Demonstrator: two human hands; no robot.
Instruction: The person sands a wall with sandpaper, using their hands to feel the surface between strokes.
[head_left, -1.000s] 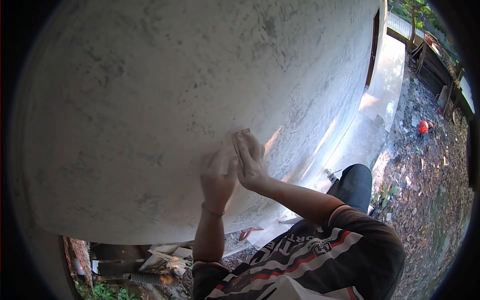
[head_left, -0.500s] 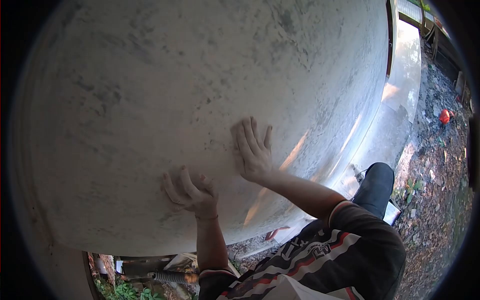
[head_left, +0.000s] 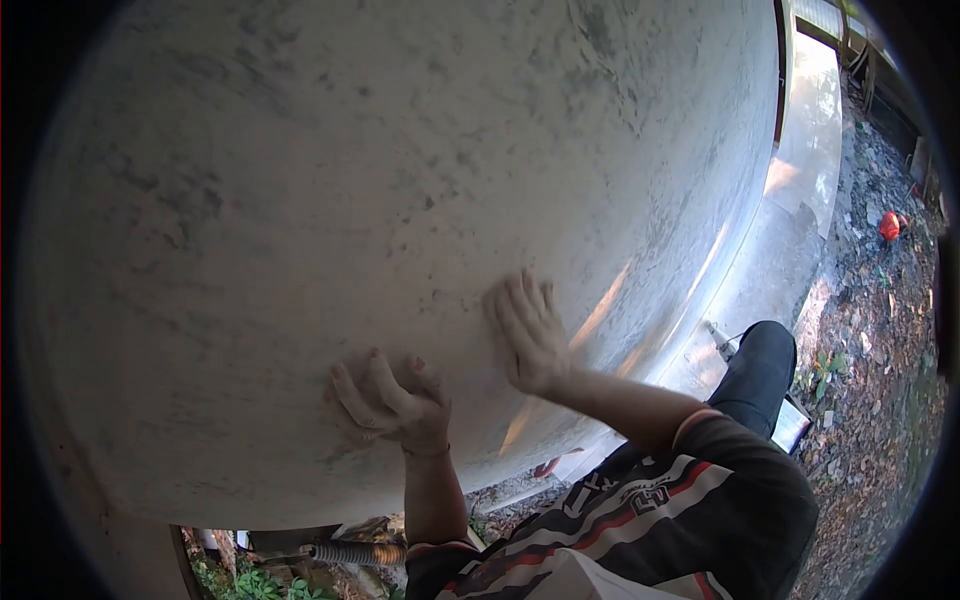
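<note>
A broad pale wall-like surface (head_left: 300,240) with grey streaks and smudges fills most of the view. My left hand (head_left: 400,405) rests against its lower part, fingers bent and spread, with nothing held. Higher and to the right, my right hand (head_left: 528,335) lies flat on the same surface, fingers stretched out and a little blurred. Both palms are turned to the surface, so their contact areas are hidden.
A smooth grey slab (head_left: 745,275) runs along the surface's right edge. Beyond it is ground with leaf litter (head_left: 850,420) and a red object (head_left: 889,226). A ribbed dark hose-like part (head_left: 355,553) and green plants (head_left: 255,582) show below. My bent knee (head_left: 765,350) is at right.
My right hand has slid down and to the right across the surface, its fingers closer together. My left hand has shifted slightly down and right. The view has also shifted a little.
</note>
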